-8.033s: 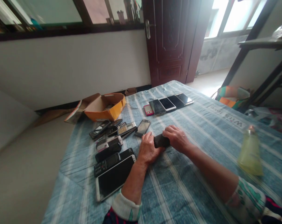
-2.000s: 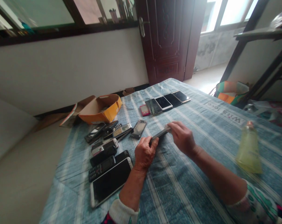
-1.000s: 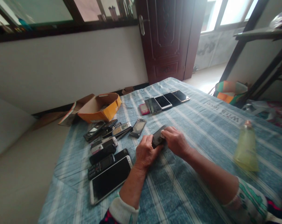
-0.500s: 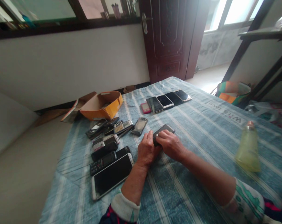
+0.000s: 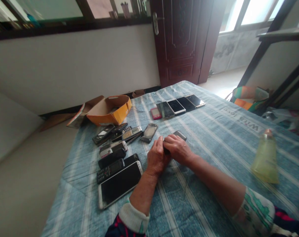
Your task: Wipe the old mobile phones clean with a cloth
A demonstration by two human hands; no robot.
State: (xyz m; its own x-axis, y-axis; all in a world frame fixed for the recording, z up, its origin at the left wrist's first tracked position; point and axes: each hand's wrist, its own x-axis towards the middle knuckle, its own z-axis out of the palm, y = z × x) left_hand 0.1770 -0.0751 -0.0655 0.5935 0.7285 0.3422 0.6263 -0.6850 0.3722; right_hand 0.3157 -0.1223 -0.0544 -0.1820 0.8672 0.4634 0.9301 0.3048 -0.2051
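Note:
Both my hands meet over a dark mobile phone (image 5: 181, 135) in the middle of the cloth, and only its far end shows past the fingers. My left hand (image 5: 157, 156) is closed around the near left side of that phone. Across its top lie the curled fingers of my right hand (image 5: 177, 148). Just left of them is a small phone with a worn, pale screen (image 5: 149, 132). A large white-framed phone (image 5: 121, 184) rests by my left forearm, beside a black keypad phone (image 5: 110, 170).
Several old phones (image 5: 115, 148) lie heaped at the left, in front of an open orange box (image 5: 122, 113). Farther back is a row of phones (image 5: 176, 107) with a small red-edged item (image 5: 155, 113). A yellowish bottle (image 5: 265, 158) stands at the right on the striped cloth (image 5: 213, 141).
My right hand has shifted slightly forward and left over the phone, covering more of it. My left hand keeps its grip. The view has moved a little.

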